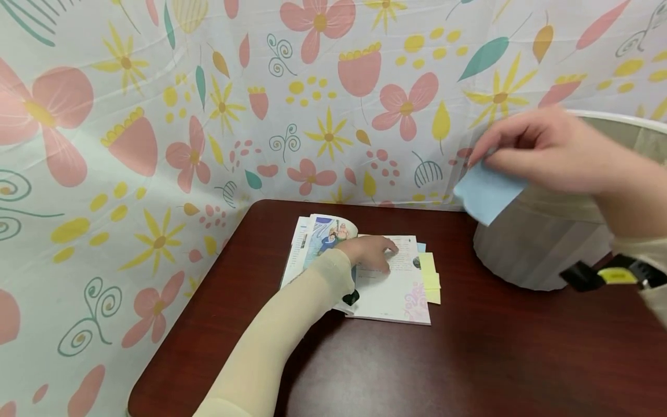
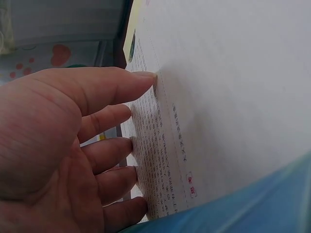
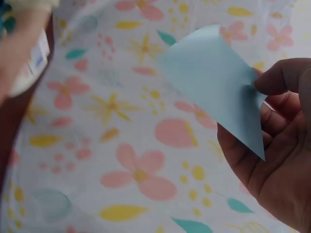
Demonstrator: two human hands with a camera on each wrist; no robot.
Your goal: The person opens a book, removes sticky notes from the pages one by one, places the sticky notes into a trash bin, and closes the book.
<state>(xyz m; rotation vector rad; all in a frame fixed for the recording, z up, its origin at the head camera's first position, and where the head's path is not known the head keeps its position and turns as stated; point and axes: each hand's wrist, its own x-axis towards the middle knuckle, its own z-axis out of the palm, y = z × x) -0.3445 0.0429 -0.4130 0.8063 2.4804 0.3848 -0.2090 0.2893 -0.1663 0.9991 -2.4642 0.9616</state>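
An open book [image 1: 388, 298] lies on the table, its left-hand pages curling up with a coloured picture. My left hand [image 1: 371, 253] rests on the right-hand printed page; in the left wrist view its fingertips [image 2: 121, 206] touch the paper and hold nothing. Yellow sticky notes [image 1: 430, 281] and a bit of a blue one [image 1: 421, 247] stick out past the book's right edge. Between thumb and fingers, my right hand [image 1: 554, 150] pinches a light blue sticky note [image 1: 490, 191], raised in front of the bin. The right wrist view shows that note [image 3: 209, 73] slightly bent.
A grey bin [image 1: 521, 249] with a pale rim and a liner inside stands at the right, partly behind my right hand. The dark red-brown table [image 1: 406, 370] meets a flower-patterned curtain [image 1: 333, 104] at the back and left.
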